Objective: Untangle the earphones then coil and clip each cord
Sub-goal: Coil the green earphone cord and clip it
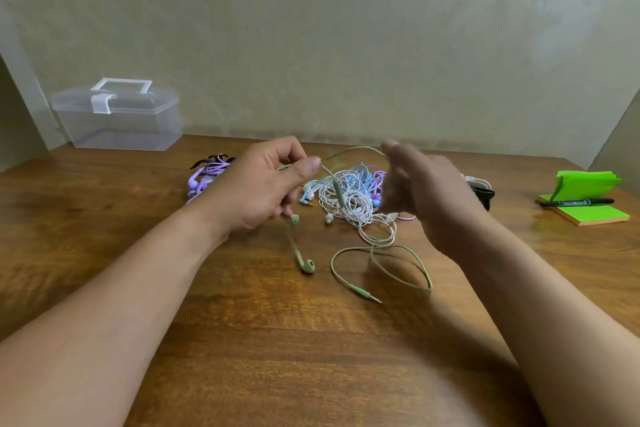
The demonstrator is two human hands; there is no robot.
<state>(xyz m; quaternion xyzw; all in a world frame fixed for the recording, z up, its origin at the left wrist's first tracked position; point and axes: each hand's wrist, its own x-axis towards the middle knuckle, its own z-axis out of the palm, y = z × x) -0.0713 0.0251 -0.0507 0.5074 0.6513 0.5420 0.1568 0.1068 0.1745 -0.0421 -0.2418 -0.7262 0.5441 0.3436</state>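
My left hand [263, 184] pinches the green earphone cord [381, 267] between thumb and fingers, above the wooden table [242, 340]. Two green earbuds [306, 265] dangle below that hand. The cord arcs from my left thumb across to my right hand [426, 191], which is blurred and seems to hold the cord near its fingertips. The rest of the green cord lies looped on the table and ends in a jack plug [372, 297]. Behind the hands lies a tangle of white, blue and purple earphones [353, 198].
A coiled purple earphone set with a black clip [207, 173] lies at the left of the pile. A clear plastic box [119, 118] stands at the back left. Green sticky notes and a marker [585, 201] sit at the right. A black clip [485, 194] is partly hidden behind my right hand.
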